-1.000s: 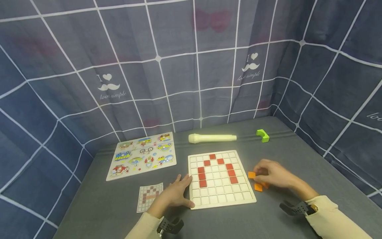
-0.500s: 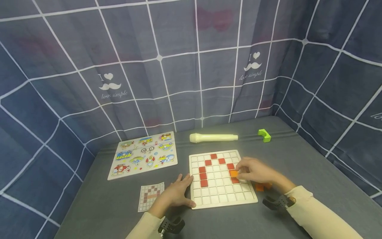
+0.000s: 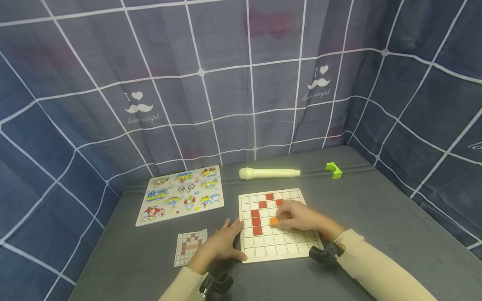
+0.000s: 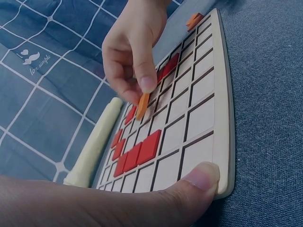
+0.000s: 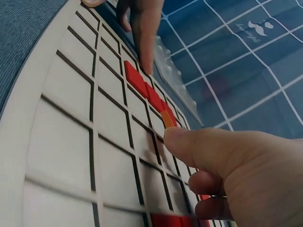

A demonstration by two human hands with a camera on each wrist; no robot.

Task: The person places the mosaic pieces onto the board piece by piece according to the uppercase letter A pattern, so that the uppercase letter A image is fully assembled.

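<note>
A cream grid board (image 3: 263, 253) lies on the dark table, with several red square tiles (image 3: 256, 221) set in its cells. My right hand (image 3: 299, 215) pinches an orange square tile (image 3: 273, 221) between thumb and fingers over the middle of the board. In the left wrist view that orange tile (image 4: 142, 106) is held on edge above the cells. At the board's left side, my left hand (image 3: 223, 242) has its fingers extended along the edge, and its thumb rests on the near left corner. My right hand covers some red tiles on the right side.
Loose orange tiles (image 4: 194, 21) lie beyond the board's right edge. A pattern card (image 3: 190, 247) sits left of my left hand. Behind are a vehicle puzzle board (image 3: 180, 196), a pale microphone-shaped stick (image 3: 269, 173) and a green arch block (image 3: 333, 170). Grid-patterned curtain surrounds the table.
My right hand has picked up an orange tile from the pile at the right and carried it leftward over the board's middle. The left hand stays in place.
</note>
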